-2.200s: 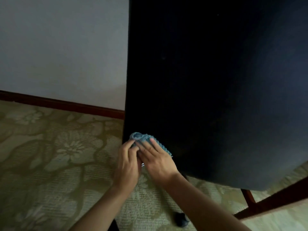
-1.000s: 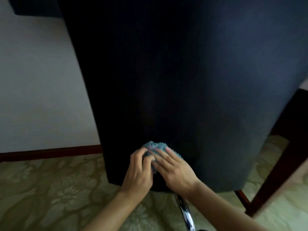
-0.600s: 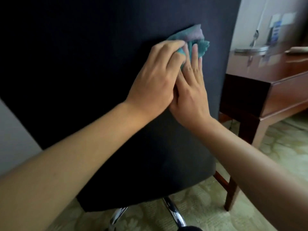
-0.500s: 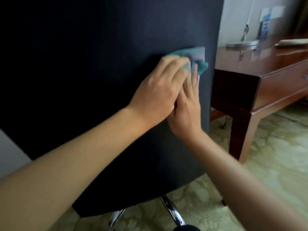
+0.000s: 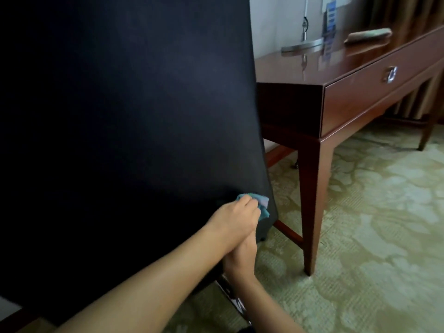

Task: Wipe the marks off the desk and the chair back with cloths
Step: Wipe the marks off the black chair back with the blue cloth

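The black chair back point(image 5: 125, 131) eats up pretty much the whole left side of the view, a big flat dark panel that tapers down to a rounded lower right corner. Under everything is a pale green carpet point(image 5: 374, 236) with a floral pattern. Right of the chair sits the desk point(image 5: 336, 92), glossy reddish-brown wood with one drawer facing us and slim tapered legs; its near corner is just beside the chair's right edge. At the far end of the desk top there's a round metal lamp base point(image 5: 303, 45) with a thin stem, and further right a rolled-up cloth-looking thing point(image 5: 367, 35), too blurry to call for sure. Below the chair you can catch a bit of chrome chair leg point(image 5: 231, 296). Now the hands: the left hand point(image 5: 234, 221) has its fingers curled over a small blue-green cloth point(image 5: 263, 205) and is pressing it onto the chair back right at that lower right corner. The right hand point(image 5: 241, 257) is tucked under the left wrist, touching it; its fingers are hidden, so I can't tell how they're set or whether they've got any of the cloth.
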Action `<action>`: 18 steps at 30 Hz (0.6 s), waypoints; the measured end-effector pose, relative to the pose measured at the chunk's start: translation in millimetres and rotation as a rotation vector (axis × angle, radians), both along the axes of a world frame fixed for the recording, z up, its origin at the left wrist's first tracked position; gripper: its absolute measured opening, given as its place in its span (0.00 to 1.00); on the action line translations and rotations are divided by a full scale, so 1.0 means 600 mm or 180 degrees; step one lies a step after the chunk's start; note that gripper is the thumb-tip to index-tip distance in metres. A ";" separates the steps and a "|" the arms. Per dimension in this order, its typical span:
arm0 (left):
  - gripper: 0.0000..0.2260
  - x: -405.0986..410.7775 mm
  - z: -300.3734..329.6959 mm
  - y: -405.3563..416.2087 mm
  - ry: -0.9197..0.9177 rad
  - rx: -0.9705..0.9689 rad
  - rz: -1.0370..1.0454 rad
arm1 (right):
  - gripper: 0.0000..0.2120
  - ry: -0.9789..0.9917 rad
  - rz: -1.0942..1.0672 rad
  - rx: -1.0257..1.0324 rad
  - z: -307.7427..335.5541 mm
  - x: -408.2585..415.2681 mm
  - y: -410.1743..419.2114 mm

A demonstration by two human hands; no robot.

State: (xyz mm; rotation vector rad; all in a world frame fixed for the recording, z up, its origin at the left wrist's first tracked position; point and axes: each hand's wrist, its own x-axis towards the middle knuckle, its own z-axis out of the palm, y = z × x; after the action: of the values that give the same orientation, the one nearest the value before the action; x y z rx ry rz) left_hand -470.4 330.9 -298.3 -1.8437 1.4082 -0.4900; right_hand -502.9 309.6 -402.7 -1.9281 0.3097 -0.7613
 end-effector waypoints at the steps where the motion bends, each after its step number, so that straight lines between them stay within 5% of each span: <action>1: 0.20 0.010 0.036 -0.013 -0.0221 -0.0012 -0.0067 | 0.32 -0.0215 0.0047 -0.0013 0.035 0.011 -0.018; 6: 0.19 0.060 0.291 -0.084 -0.0476 -0.1482 0.0023 | 0.30 -0.1371 -0.0048 -0.0141 0.285 0.106 -0.129; 9: 0.15 0.079 0.345 -0.115 -0.0660 -0.1518 0.0163 | 0.27 -0.1393 -0.0148 -0.0004 0.332 0.141 -0.156; 18: 0.17 0.069 0.028 -0.085 0.0564 -0.0578 0.0996 | 0.15 0.0240 0.0001 0.0907 0.011 0.081 -0.062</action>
State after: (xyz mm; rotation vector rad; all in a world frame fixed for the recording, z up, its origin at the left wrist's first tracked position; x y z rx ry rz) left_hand -428.8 279.7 -281.3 -2.2532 1.1854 -0.3088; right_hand -454.1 272.4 -396.1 -1.6893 0.4398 -0.6093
